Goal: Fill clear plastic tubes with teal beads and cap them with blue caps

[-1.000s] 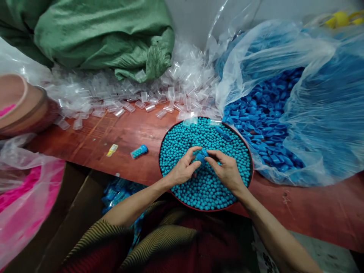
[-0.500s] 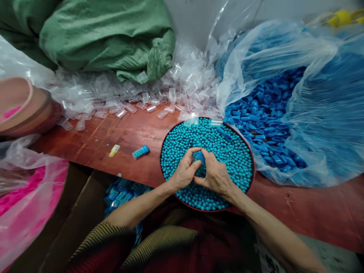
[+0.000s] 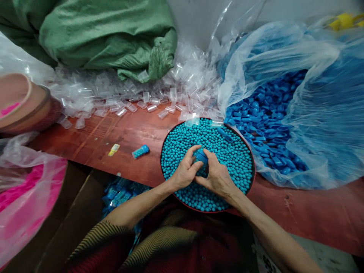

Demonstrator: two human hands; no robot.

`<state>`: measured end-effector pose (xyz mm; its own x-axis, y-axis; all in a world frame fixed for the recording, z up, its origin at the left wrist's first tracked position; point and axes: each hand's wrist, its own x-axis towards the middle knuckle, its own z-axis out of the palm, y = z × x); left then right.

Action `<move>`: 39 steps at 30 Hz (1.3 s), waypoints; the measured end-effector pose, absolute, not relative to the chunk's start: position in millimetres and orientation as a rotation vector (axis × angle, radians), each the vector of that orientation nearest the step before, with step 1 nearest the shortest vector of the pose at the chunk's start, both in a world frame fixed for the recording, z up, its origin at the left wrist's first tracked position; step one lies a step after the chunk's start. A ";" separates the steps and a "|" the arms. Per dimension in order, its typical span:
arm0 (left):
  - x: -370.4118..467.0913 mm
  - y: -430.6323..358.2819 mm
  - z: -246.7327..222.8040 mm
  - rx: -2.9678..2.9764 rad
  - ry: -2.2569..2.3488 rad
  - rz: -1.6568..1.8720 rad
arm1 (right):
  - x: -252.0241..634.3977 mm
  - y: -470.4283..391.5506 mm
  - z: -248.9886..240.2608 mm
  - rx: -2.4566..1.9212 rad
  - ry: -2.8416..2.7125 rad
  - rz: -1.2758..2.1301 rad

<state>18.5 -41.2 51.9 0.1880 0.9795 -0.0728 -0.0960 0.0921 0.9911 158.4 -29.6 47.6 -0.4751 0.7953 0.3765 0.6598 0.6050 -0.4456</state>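
Note:
Over a round tray (image 3: pixel 254 167) full of turquoise beads (image 3: pixel 182 138), my two hands meet around a small tube with a blue cap (image 3: pixel 201 156). My left hand (image 3: pixel 185 170) curls its fingers and thumb about the tube, most of which is hidden. From the other side, my right hand (image 3: pixel 217 175) has its fingertips at the cap, thumb lower down. Loose blue caps (image 3: pixel 226 136) lie on the beads at the tray's back right. A filled, blue-capped tube (image 3: pixel 140 151) lies on the table left of the tray.
Clear empty tubes (image 3: pixel 152 108) are heaped along the back, under a green cloth (image 3: pixel 108 38). At right, a plastic bag (image 3: pixel 321 113) spills blue caps (image 3: pixel 264 121). Pink pieces (image 3: pixel 31 185) fill a bag at left, near stacked bowls (image 3: pixel 28 98). A yellow-and-white scrap (image 3: pixel 114 149) lies on the red table (image 3: pixel 85 148).
My right hand's fingers have opened slightly and shifted right, showing more of the blue cap. The left hand stays nearly where it was.

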 end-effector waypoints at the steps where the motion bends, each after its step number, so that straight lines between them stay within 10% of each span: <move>1: 19.0 -41.4 52.2 1.155 1.050 1.073 | 159.1 -29.8 47.1 -1.155 -2.251 0.306; 39: 18.4 -43.9 57.6 1.135 1.297 1.064 | 163.7 -31.5 41.4 -1.106 -2.140 0.783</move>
<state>18.4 -43.9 57.6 0.0126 0.9884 -0.1516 0.0446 0.1509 0.9875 163.7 -31.5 41.4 -0.4736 0.8482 0.2370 0.4948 0.4789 -0.7252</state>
